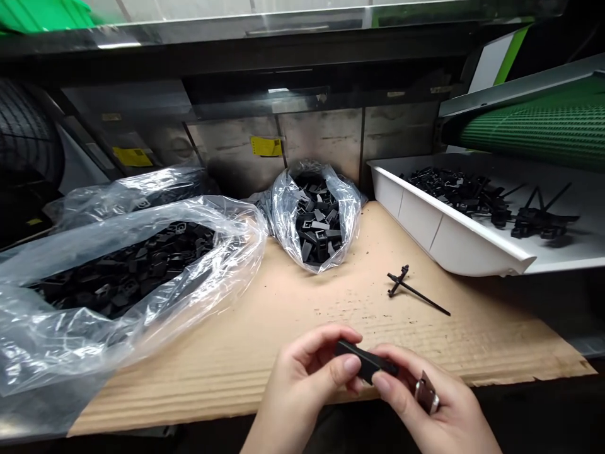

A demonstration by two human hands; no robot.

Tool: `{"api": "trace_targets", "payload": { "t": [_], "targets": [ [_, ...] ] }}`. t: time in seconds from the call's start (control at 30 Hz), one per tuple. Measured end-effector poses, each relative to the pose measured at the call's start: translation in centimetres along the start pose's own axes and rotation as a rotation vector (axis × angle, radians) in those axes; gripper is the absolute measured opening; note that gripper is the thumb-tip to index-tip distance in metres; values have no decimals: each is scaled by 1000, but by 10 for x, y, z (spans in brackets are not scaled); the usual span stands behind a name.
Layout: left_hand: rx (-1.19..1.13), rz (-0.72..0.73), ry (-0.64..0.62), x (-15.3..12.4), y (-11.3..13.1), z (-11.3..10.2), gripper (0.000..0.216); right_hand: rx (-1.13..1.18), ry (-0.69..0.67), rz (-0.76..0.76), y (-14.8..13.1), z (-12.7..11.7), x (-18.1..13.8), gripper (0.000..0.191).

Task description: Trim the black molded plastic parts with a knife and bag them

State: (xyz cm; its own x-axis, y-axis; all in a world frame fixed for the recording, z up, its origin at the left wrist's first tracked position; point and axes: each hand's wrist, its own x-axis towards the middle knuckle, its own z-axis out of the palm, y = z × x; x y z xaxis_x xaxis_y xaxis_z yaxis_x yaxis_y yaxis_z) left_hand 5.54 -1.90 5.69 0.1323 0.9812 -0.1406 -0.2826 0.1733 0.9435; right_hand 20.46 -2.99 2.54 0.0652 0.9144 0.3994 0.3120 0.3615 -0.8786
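Near the front edge of the cardboard, my left hand and my right hand are both closed on one black plastic part. It is long and narrow, tilted down to the right, its ends partly hidden by the fingers. A small shiny brown and silver piece sits against the fingers of my right hand; whether it is worn or held I cannot tell. Beyond the hands, a black cable tie with a clip head lies on the cardboard.
Clear plastic bags of small black parts stand at the left and back middle. A white tray with several black tie pieces sits at the right, below a green roller-like surface. A metal shelf edge crosses above.
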Motion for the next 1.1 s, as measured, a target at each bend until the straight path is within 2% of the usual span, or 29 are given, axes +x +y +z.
{"api": "trace_targets", "payload": {
  "t": [0.07, 0.17, 0.23, 0.3, 0.37, 0.43, 0.53, 0.63, 0.83, 0.97, 1.1],
  "targets": [
    [146, 57, -34, -2, -4, 1, 16, -44, -2, -68, 2, 0, 2, 15],
    [539, 275, -144, 1, -5, -3, 20, -171, -66, -164, 6, -7, 5, 15],
    [711, 423, -191, 4, -8, -7, 19, -302, -103, -165, 8, -16, 7, 20],
    [804, 548, -172, 6, -14, -10, 19, -481, -134, -165, 9, -27, 11, 29],
    [891, 622, -124, 7, -21, -11, 20, -648, -163, -228, 7, -38, 14, 39],
    [984, 630, -46, 7, -26, -9, 19, -756, -195, -310, 6, -44, 16, 38],
    [1069, 591, 37, 7, -30, -4, 19, -829, -281, -342, 5, -44, 17, 29],
    [1069, 571, 25, 8, -31, -1, 20, -842, -341, -337, 9, -39, 17, 28],
    [1066, 601, 14, 7, -30, -1, 19, -818, -315, -413, 11, -40, 17, 27],
    [1075, 605, 10, 6, -29, -1, 18, -775, -350, -391, 11, -43, 17, 25],
    [1107, 617, -12, 5, -30, -2, 18, -744, -391, -302, 10, -43, 16, 25]
  ]
}}
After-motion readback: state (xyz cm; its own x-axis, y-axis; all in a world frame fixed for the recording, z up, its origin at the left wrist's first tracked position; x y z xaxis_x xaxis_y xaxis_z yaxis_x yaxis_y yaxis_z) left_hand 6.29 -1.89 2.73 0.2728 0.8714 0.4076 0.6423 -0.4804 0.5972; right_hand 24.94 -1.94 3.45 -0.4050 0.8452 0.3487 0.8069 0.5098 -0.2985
